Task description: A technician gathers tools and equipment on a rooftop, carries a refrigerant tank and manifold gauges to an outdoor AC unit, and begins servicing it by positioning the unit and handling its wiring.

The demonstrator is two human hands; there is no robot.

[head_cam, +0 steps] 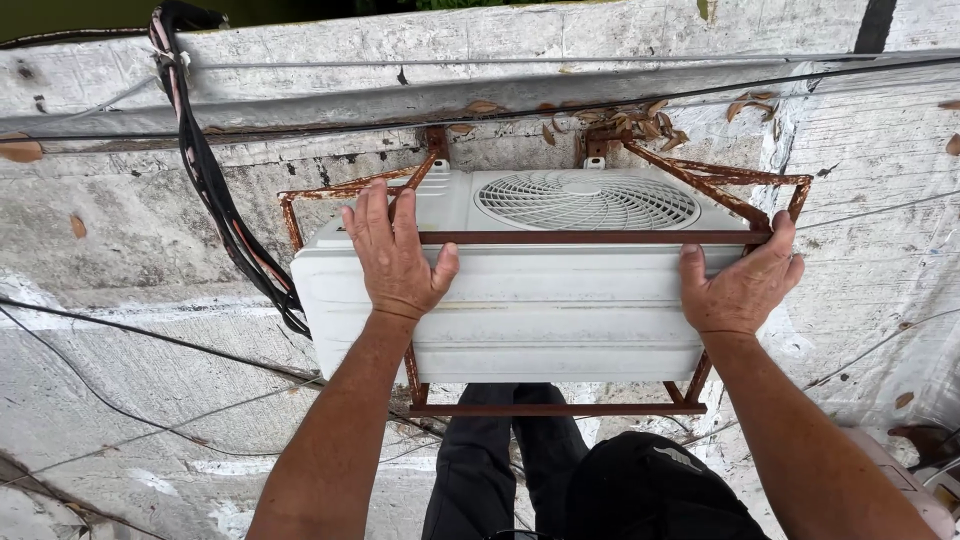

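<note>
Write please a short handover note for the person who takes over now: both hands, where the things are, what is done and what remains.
Left hand: palm flat on the top of the white box-shaped outdoor air-conditioner unit, fingers over the rusty metal bracket frame.
Right hand: gripping the unit's right end at the frame's corner.
The unit sits inside the frame against the grey concrete wall; the black cable bundle hangs at its left.
Done: unit is in the frame. Left: cannot tell from this view.

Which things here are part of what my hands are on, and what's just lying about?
In hand: white outdoor air-conditioner unit; rusty metal bracket frame; left hand; right hand.
Lying about: black cable bundle; dry leaves; thin wires.
</note>
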